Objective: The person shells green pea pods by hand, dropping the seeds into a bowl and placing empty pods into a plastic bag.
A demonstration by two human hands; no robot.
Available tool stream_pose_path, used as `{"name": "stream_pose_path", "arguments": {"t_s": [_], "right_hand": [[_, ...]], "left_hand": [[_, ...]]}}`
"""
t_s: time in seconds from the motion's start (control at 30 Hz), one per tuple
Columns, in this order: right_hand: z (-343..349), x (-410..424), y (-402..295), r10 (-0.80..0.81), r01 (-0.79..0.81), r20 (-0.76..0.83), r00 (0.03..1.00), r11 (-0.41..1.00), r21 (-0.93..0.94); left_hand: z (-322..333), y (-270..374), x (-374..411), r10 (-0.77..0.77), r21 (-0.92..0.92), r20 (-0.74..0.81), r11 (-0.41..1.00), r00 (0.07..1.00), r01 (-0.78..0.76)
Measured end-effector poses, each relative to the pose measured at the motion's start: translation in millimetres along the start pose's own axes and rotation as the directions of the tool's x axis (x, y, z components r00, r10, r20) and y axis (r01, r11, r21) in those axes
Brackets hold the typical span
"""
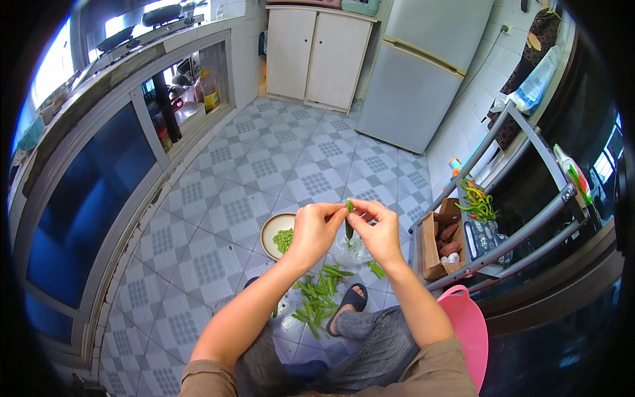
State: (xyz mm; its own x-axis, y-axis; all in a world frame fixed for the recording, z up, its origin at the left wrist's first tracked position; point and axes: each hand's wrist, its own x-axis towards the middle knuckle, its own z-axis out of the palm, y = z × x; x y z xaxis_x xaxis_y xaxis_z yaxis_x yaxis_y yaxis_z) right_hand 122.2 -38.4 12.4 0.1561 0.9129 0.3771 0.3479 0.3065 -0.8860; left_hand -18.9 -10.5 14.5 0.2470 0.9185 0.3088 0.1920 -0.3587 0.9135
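Note:
A green pea pod (349, 229) hangs upright between my two hands, above the tiled floor. My left hand (316, 229) pinches its upper part between thumb and fingertips. From the other side, the thumb and fingers of my right hand (379, 232) grip the same pod. Partly behind my left hand, a cream plate with a brown rim (270, 232) holds shelled green peas (283, 240). A clear plastic bag (347, 254) lies below the pod, partly covered by my right hand. Green pods (317, 302) are scattered on the floor between my feet.
At the right stands a grey metal rack (526, 248) with green chillies (477, 201) and a cardboard box (430, 248) of reddish tubers. A pink plastic basin (466, 332) sits by my right arm. A fridge (409, 94) and white cabinet (292, 52) stand ahead; a counter runs along the left.

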Motion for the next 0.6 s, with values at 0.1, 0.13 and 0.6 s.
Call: {"name": "stream_pose_path", "arguments": {"t_s": [0.1,0.13,0.6], "right_hand": [[2.6,-10.6,-9.2,0.003,-0.002,-0.028,1.000,1.000,0.026],[1.9,-12.6,-8.0,0.011,-0.010,-0.029,1.000,0.999,0.050],[-14.1,-20.7,17.2,0.042,-0.046,0.053,0.998,0.995,0.083]], "left_hand": [[-3.2,4.0,-6.6,0.062,0.058,-0.008,0.996,0.998,-0.062],[-4.6,5.5,-8.3,0.094,0.128,0.004,0.987,0.996,-0.094],[7.9,-6.0,-9.7,0.380,0.312,0.111,0.864,0.918,-0.395]]}}
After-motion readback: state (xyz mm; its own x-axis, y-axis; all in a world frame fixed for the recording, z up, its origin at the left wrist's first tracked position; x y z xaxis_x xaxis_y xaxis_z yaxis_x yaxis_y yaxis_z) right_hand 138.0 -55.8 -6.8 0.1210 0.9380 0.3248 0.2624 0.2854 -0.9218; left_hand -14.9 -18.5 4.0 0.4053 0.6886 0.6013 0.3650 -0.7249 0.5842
